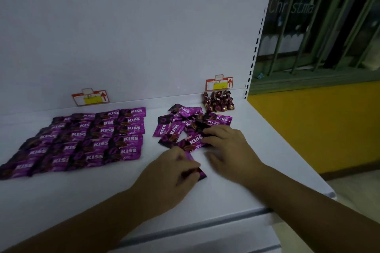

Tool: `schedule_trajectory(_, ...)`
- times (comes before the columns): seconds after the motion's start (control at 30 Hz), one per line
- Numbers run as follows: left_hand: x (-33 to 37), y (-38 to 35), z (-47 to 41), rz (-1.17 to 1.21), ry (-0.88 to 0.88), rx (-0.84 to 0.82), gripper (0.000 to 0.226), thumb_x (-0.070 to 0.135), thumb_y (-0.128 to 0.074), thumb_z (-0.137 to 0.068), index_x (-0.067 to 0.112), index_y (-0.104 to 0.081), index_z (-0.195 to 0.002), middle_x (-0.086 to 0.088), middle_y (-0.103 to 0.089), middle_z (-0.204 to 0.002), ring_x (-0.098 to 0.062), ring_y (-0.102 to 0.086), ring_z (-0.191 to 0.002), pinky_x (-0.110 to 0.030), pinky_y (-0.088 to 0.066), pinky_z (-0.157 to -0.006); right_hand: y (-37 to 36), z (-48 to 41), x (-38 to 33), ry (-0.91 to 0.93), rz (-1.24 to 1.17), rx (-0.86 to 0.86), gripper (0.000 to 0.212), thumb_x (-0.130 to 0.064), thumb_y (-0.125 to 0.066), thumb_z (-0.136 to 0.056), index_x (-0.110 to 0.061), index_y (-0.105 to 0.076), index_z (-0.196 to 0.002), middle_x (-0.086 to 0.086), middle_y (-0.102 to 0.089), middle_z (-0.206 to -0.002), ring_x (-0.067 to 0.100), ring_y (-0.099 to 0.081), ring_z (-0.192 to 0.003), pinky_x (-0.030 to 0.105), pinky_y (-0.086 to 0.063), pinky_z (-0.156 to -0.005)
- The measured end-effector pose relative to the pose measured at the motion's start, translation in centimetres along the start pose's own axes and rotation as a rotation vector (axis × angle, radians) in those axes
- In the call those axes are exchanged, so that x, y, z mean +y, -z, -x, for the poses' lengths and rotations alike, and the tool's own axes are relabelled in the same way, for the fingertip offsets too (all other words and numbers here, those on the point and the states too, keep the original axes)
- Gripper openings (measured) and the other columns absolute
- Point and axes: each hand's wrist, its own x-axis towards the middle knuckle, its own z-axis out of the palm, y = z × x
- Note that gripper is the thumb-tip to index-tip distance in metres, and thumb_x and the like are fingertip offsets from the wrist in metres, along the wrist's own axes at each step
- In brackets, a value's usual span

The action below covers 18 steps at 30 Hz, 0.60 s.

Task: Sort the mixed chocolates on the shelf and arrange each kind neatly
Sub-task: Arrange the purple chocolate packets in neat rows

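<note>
A loose pile of purple packets [185, 127] lies on the white shelf [102, 201], the packets at mixed angles and overlapping. Just in front of the pile, the left hand [172, 172] has its fingers and thumb curled round a single purple packet [200, 173], which pokes out past the fingertips and sits low over the shelf. At the pile's near right edge, the right hand [228, 148] lies palm down with its fingers stretched out and slightly spread, the tips touching the nearest packets without gripping any.

Left of the pile, more purple packets sit in tidy rows [82, 137] of overlapping wrappers. Behind the pile to the right, a small cluster of dark red wrapped chocolates [219, 101] stands against the back panel [123, 37]. A price tag [219, 84] hangs just above that cluster, and a second tag [90, 97] hangs behind the rows.
</note>
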Motion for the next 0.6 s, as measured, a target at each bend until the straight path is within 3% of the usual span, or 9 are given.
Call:
schedule_trajectory(0.1,1.0,-0.1,1.2,-0.094,-0.101,-0.022,0.054,0.062,-0.032,-0.079,0.028,-0.062,-0.108,0.010,-0.049,-0.106,-0.004,-0.045,-0.088,-0.015,-0.040,-0.074,-0.2,-0.6,-0.5,0.055,0.024,-0.014,0.020,-0.024,-0.061,-0.078,-0.021,-0.072,-0.095,-0.004,-0.067,-0.108,0.022,-0.059,-0.106,0.042,-0.048,-0.082)
schedule_trajectory(0.2,0.0,0.8,2.1,-0.057,-0.045,-0.004,0.046,0.061,-0.043,-0.073,0.022,-0.063,-0.087,0.011,-0.053,-0.103,-0.002,-0.048,-0.084,-0.009,-0.035,-0.071,-0.6,-1.4,-1.3,0.119,0.074,-0.026,0.022,-0.027,-0.060,-0.078,-0.020,-0.073,-0.095,-0.002,-0.067,-0.108,0.023,-0.057,-0.109,0.041,-0.042,-0.087)
schedule_trajectory(0.3,-1.4,1.9,3.4,-0.036,0.051,-0.015,0.036,0.062,-0.045,-0.068,0.029,-0.055,-0.077,0.020,-0.047,-0.097,0.002,-0.048,-0.082,-0.007,-0.036,-0.068,-0.8,-2.1,-1.4,0.188,0.175,-0.051,0.023,-0.029,-0.058,-0.076,-0.021,-0.075,-0.091,-0.001,-0.070,-0.105,0.024,-0.060,-0.107,0.041,-0.043,-0.090)
schedule_trajectory(0.43,-2.4,2.8,4.4,-0.034,0.167,-0.041,0.056,0.068,-0.039,-0.065,0.029,-0.057,-0.101,0.027,-0.043,-0.091,0.010,-0.044,-0.085,-0.004,-0.034,-0.074,-0.5,-2.9,-1.4,0.215,0.166,-0.101,0.018,-0.030,-0.067,-0.076,-0.026,-0.075,-0.091,-0.004,-0.070,-0.105,0.022,-0.060,-0.106,0.041,-0.041,-0.089)
schedule_trajectory(0.5,-2.2,3.0,4.4,-0.033,0.190,-0.032,0.060,0.066,-0.052,-0.069,0.028,-0.055,-0.115,0.022,-0.045,-0.100,0.011,-0.040,-0.090,-0.001,-0.029,-0.081,-0.3,-3.1,-1.5,0.216,0.141,-0.125,0.018,-0.030,-0.065,-0.077,-0.028,-0.074,-0.093,-0.007,-0.070,-0.104,0.021,-0.059,-0.107,0.041,-0.038,-0.088)
schedule_trajectory(0.6,-2.1,2.9,4.4,-0.070,0.268,-0.017,0.063,0.056,-0.065,-0.075,0.027,-0.047,-0.128,0.017,-0.042,-0.113,0.002,-0.034,-0.105,-0.013,-0.027,-0.089,0.0,-3.4,-1.4,0.195,0.092,-0.157,0.021,-0.030,-0.062,-0.082,-0.027,-0.071,-0.101,-0.007,-0.069,-0.104,0.019,-0.055,-0.109,0.039,-0.028,-0.093)
